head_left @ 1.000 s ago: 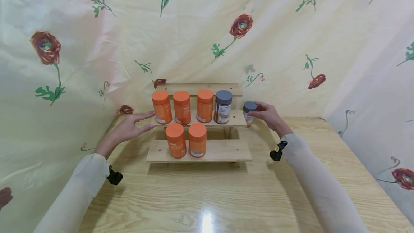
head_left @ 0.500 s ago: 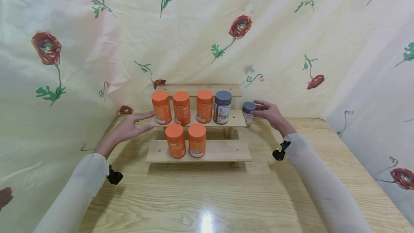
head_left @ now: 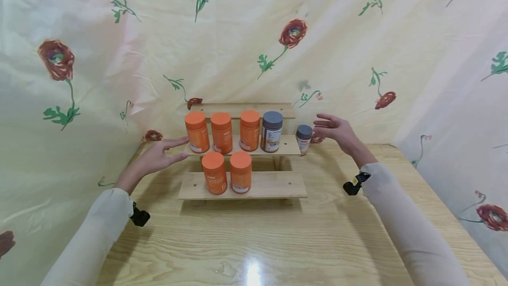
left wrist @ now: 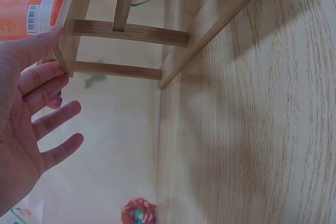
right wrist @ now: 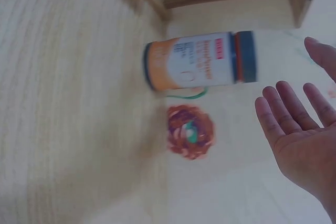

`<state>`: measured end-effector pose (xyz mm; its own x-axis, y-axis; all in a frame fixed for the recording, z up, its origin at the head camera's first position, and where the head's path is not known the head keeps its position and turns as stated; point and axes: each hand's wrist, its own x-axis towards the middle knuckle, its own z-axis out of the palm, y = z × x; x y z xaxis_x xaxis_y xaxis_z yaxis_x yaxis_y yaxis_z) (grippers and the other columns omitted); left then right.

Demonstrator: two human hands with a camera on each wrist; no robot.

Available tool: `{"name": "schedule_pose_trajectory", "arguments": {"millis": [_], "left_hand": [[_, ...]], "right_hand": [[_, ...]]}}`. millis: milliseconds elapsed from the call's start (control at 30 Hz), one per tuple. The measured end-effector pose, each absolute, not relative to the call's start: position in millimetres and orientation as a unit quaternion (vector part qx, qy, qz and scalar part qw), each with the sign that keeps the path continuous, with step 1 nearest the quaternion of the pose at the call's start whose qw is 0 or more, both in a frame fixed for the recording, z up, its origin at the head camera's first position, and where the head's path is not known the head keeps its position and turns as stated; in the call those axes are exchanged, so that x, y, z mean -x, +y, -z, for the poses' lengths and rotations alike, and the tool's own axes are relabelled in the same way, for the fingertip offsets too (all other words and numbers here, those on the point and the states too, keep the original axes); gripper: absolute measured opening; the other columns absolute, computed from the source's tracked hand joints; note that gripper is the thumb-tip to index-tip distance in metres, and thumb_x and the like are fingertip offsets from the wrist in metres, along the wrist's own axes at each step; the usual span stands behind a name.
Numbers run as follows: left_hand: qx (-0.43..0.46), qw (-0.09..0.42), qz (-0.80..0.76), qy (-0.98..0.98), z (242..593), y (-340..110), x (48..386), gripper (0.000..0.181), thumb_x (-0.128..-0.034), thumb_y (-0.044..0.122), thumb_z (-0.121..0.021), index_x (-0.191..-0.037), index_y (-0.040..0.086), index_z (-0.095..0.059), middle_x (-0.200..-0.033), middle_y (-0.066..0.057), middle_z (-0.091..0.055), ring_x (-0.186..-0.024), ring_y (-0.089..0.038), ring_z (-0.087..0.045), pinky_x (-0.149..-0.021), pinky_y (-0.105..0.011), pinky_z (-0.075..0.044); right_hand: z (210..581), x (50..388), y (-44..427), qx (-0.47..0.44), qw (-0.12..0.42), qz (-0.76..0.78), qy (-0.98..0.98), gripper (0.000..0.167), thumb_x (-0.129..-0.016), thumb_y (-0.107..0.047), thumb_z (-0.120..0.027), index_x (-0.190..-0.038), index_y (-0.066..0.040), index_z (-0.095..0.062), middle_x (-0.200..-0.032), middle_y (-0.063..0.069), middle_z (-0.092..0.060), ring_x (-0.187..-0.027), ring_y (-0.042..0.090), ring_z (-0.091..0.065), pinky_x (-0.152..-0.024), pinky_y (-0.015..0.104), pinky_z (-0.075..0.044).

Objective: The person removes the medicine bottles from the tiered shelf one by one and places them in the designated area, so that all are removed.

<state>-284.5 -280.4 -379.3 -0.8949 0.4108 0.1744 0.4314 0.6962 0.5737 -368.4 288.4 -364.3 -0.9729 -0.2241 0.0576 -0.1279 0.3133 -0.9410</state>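
Note:
A grey-lidded jar (head_left: 304, 139) stands upright on the table just right of the wooden shelf; in the right wrist view the jar (right wrist: 197, 60) has a white and orange label. My right hand (head_left: 337, 131) is up and to the right of this jar, apart from it. That hand (right wrist: 304, 129) has its fingers extended with nothing between them. My left hand (head_left: 156, 156) is at the left end of the shelf's middle board (head_left: 291, 145). In the left wrist view, this hand's (left wrist: 26, 103) thumb and forefinger touch the board's end, with the other fingers spread.
On the middle board stand three orange jars (head_left: 222, 133) and one dark grey-lidded jar (head_left: 271, 131). Two more orange jars (head_left: 240, 173) are on the lower board (head_left: 274, 184). A top board (head_left: 242, 110) is behind, against a flowered cloth (head_left: 238, 34). Wood-grain table (head_left: 222, 237) lies in front.
My right hand has let go of the grey-lidded jar and moved up and right, away from it. The jar stays beside the shelf. My left hand has barely moved.

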Motion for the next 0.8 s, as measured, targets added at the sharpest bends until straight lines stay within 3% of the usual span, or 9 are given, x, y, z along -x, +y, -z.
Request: {"name": "schedule_pose_trajectory", "arguments": {"millis": [167,467,633,800], "left_hand": [[0.226,0.016,0.312,-0.923,379,-280,284,0.061,-0.1003,0.035,-0.066,-0.153,0.01,-0.047,-0.156,-0.013,-0.047,-0.146,-0.041,-0.042,-0.113,-0.068,-0.035],[0.224,0.015,0.308,-0.925,379,-279,283,0.062,-0.1001,0.037,-0.066,-0.153,0.011,-0.047,-0.156,-0.014,-0.047,-0.146,-0.042,-0.041,-0.113,-0.069,-0.035],[0.22,0.018,0.303,-0.927,378,-279,283,0.062,-0.1,0.036,-0.066,-0.153,0.01,-0.047,-0.156,-0.015,-0.047,-0.145,-0.043,-0.042,-0.112,-0.069,-0.036],[0.218,0.019,0.303,-0.928,378,-278,283,0.062,-0.0999,0.036,-0.066,-0.153,0.011,-0.047,-0.156,-0.014,-0.047,-0.145,-0.042,-0.042,-0.112,-0.069,-0.036]], "right_hand": [[347,358,285,0.121,0.025,0.589,0.799,0.07,-0.098,-0.021,-0.07,-0.157,-0.006,-0.037,-0.154,0.026,-0.047,-0.111,-0.003,-0.064,-0.092,0.012,-0.05],[319,341,273,0.182,0.017,0.613,0.769,0.06,-0.098,-0.011,-0.068,-0.153,-0.008,-0.044,-0.144,0.011,-0.062,-0.117,0.004,-0.067,-0.095,0.015,-0.053],[305,333,255,0.205,0.023,0.589,0.782,0.057,-0.098,-0.013,-0.069,-0.151,-0.013,-0.049,-0.145,0.012,-0.061,-0.122,0.007,-0.065,-0.097,0.016,-0.053],[297,326,236,0.25,0.035,0.573,0.78,0.057,-0.098,-0.01,-0.068,-0.152,-0.008,-0.047,-0.145,0.015,-0.06,-0.128,0.018,-0.063,-0.098,0.02,-0.054]]}}
